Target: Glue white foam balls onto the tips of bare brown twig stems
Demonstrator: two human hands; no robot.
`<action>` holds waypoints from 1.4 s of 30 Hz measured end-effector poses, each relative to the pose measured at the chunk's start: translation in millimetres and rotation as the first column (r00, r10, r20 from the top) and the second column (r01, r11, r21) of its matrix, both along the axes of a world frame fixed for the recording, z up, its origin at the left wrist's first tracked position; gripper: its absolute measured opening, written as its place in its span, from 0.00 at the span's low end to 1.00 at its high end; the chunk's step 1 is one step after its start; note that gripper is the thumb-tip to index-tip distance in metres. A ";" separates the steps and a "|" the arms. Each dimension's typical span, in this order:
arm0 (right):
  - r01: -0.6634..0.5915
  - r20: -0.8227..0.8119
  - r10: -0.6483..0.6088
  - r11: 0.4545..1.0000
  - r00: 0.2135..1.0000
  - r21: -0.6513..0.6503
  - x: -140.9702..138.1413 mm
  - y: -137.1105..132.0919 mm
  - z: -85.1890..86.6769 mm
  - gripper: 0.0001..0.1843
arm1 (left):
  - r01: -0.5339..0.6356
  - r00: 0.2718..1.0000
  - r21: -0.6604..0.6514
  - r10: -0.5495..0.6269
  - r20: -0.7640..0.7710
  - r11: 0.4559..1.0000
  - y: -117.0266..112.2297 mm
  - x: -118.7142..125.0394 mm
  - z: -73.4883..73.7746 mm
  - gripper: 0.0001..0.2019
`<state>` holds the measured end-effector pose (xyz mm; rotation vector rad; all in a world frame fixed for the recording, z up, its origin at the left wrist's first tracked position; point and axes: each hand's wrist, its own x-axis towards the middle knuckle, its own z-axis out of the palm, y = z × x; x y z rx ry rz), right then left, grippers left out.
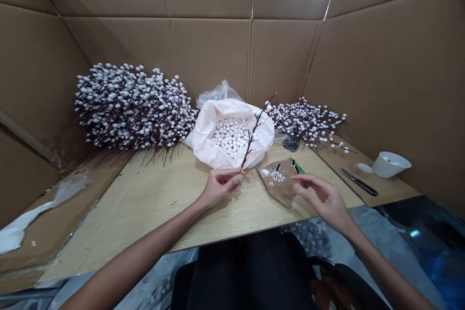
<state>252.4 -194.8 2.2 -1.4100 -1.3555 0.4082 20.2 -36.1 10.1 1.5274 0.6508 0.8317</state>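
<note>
My left hand pinches the lower end of a dark brown artificial berry twig, which leans up to the right with a few white berries along it. Behind the twig a pale plastic bag stands with its mouth wide, full of loose white foam berries. My right hand is over the right edge of a brown cardboard piece smeared with white paste. Its thumb and forefinger come close together; whatever may be between them is too small to make out.
Finished-looking berry branches lie in a large heap at the left and a smaller heap at the right. A knife lies beside a white bowl. Cardboard walls surround the wooden table. White plastic lies far left.
</note>
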 end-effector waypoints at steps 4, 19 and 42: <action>-0.183 -0.031 0.180 0.978 0.983 -0.104 -49.2 29.0 21.6 0.16 | 0.015 0.999 -0.025 -0.014 0.034 1.000 -2.1 -1.2 4.0 0.20; -0.177 -0.289 0.157 0.983 0.945 -0.046 -104.5 89.7 21.6 0.15 | 0.047 0.991 -0.072 -0.038 0.129 0.996 -5.1 -7.0 7.1 0.19; -0.218 -0.249 0.256 0.961 0.934 0.169 -95.9 102.0 46.7 0.12 | -0.134 0.982 0.106 0.118 0.148 0.985 -1.5 -0.8 72.2 0.15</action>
